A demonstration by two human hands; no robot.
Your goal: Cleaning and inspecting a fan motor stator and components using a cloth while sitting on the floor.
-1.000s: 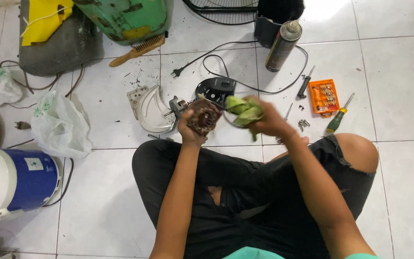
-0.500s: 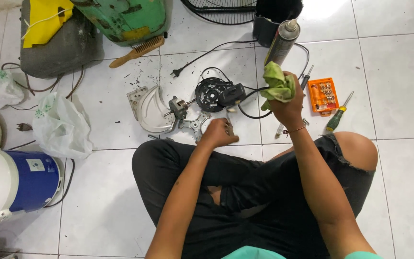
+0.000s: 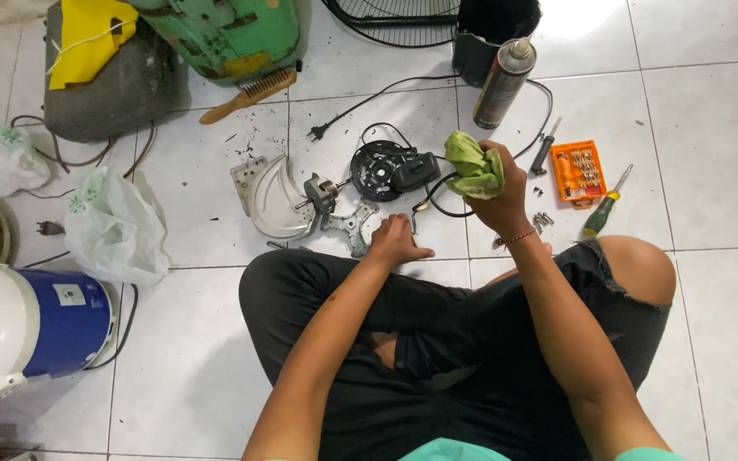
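Gripping a crumpled green cloth (image 3: 474, 166), the right hand (image 3: 497, 192) hovers above the white tiled floor (image 3: 711, 128), just right of the black round motor housing (image 3: 386, 169). The left hand (image 3: 396, 241), loosely curled and seemingly empty, rests nearer the grey metal bracket (image 3: 348, 226), the housing just beyond it.

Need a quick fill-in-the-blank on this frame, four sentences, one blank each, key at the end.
1. The right hand grips a crumpled ____ cloth.
2. The left hand rests on the white tiled floor beside a grey metal ____-armed bracket.
3. The orange screwdriver-bit case lies on the person's ____ side.
4. The tall spray can stands near a ____ bucket.

Missing words: green; four; right; black
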